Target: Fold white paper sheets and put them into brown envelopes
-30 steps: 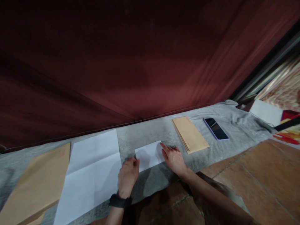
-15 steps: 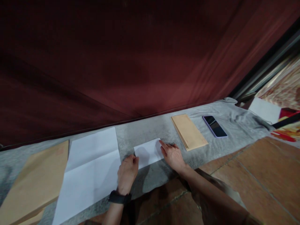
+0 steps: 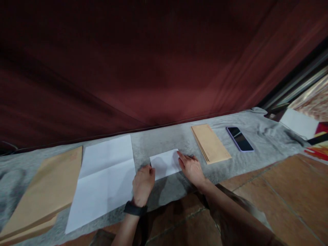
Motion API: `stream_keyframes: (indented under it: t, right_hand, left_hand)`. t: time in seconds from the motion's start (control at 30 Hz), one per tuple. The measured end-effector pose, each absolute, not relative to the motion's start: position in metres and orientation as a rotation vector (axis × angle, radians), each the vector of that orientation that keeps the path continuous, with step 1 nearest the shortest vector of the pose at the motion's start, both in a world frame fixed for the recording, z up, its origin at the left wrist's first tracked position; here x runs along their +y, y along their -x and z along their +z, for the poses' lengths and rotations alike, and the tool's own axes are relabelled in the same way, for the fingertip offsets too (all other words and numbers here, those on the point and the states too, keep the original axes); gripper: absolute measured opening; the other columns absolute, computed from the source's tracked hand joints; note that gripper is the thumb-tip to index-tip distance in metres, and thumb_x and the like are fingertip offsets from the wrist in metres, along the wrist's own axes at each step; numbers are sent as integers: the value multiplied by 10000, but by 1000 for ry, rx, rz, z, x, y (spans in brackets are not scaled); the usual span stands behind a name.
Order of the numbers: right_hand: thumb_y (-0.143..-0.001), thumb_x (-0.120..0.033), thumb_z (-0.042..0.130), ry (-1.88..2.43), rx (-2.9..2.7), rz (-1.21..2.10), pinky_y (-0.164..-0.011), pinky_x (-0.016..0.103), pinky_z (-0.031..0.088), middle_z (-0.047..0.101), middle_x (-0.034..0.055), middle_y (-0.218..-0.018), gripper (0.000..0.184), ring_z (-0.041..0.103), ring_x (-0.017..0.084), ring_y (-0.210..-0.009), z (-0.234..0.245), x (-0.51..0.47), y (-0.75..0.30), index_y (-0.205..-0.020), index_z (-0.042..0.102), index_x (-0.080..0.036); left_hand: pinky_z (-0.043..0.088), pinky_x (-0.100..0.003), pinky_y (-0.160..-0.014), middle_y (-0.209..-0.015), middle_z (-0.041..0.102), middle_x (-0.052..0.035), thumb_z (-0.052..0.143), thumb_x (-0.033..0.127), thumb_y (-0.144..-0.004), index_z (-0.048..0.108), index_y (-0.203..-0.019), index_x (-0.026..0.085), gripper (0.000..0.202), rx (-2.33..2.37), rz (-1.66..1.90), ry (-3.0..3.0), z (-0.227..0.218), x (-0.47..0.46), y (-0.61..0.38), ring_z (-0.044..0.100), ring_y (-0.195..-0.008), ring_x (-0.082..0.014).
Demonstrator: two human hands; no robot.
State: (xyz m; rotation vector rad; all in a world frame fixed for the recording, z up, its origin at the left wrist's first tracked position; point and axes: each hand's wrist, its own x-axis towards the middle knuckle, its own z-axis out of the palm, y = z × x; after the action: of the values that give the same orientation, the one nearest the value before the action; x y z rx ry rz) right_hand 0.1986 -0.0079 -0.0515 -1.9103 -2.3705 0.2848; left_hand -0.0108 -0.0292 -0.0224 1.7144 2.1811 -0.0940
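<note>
A small folded white sheet of paper (image 3: 165,164) lies on the grey cloth between my hands. At its left edge, my left hand (image 3: 144,182) is closed, with thumb and curled fingers on the paper's end; a black band circles that wrist. My right hand (image 3: 192,168) rests on the right end, its index finger stretched along the edge and the other fingers loosely bent and apart. To the left lies a large white sheet (image 3: 105,184) with crease lines. Right of my right hand is a stack of small brown envelopes (image 3: 211,142).
Large brown envelopes (image 3: 48,191) lie at the far left of the grey cloth (image 3: 166,138). A phone in a purple case (image 3: 240,139) lies at the right. Behind hangs a dark red curtain (image 3: 164,68). Brown floor tiles (image 3: 282,191) show in front.
The view has shifted slightly, so the things on the cloth appear a little further right. Both hands stay at the two ends of the folded paper.
</note>
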Motion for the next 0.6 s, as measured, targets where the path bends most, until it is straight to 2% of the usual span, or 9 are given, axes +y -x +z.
stream_keyframes:
  t: [0.6]
  right_hand:
    - [-1084, -307, 311, 1896, -2376, 233, -977, 340, 403, 746, 90, -1149, 446, 694, 192, -1007, -59, -7, -199, -1490, 477, -229]
  left_hand:
    - [487, -306, -834, -1082, 757, -127, 375, 281, -1011, 685, -1098, 164, 342, 2205, -61, -1702, -22, -31, 8, 701, -1043, -236]
